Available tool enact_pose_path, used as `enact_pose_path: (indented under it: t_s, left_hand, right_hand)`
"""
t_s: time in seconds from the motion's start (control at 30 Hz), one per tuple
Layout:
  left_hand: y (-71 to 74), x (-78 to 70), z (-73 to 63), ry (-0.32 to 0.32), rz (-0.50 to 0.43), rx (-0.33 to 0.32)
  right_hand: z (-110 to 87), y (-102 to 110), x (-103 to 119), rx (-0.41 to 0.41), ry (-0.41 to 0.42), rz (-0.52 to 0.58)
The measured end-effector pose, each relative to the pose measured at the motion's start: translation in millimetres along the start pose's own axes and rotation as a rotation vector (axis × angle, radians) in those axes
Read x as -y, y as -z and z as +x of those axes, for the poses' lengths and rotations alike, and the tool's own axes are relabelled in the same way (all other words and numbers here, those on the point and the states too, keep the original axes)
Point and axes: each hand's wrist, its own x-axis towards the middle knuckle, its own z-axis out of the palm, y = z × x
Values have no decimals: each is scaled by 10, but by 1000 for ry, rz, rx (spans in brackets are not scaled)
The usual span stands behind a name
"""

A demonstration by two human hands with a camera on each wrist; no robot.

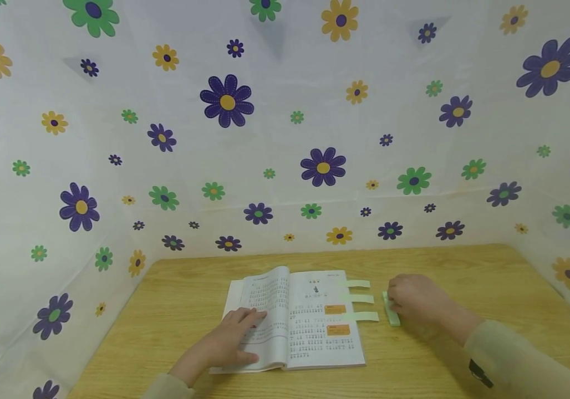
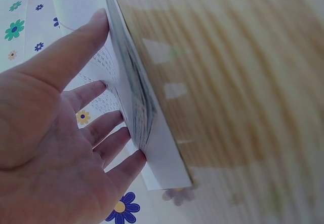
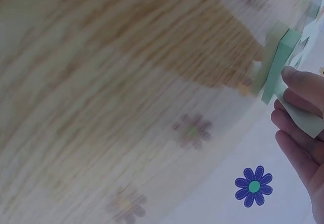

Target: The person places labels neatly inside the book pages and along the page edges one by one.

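Note:
An open book (image 1: 321,346) of printed pages lies on the table. My left hand (image 1: 227,339) rests on its left page with the fingers spread; in the left wrist view the fingertips touch the page near the book's edge. Three pale green sticky strips (image 1: 362,299) stick out past the right page's outer edge. To the right of the book is a small green pad of sticky notes (image 1: 393,318). My right hand (image 1: 418,299) is at this pad. In the right wrist view its thumb and fingers pinch a pale green sticky note (image 3: 302,120) that bends away from the pad.
The wooden table (image 1: 180,299) meets a white flower-patterned sheet (image 1: 275,138) at the back and both sides. Two orange boxes (image 1: 338,330) are printed on the right page. A dark patch (image 1: 479,372) shows on the right sleeve.

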Motion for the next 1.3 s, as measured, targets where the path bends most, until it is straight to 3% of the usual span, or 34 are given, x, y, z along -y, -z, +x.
enact_pose_path:
  t_s: [1.1, 1.3]
  left_hand:
    - [2, -6, -10, 0, -11, -3]
    - [-32, 28, -2, -18, 24, -9]
  right_hand:
    - [28, -2, 18, -44, -75, -50]
    - [29, -10, 14, -38, -84, -74]
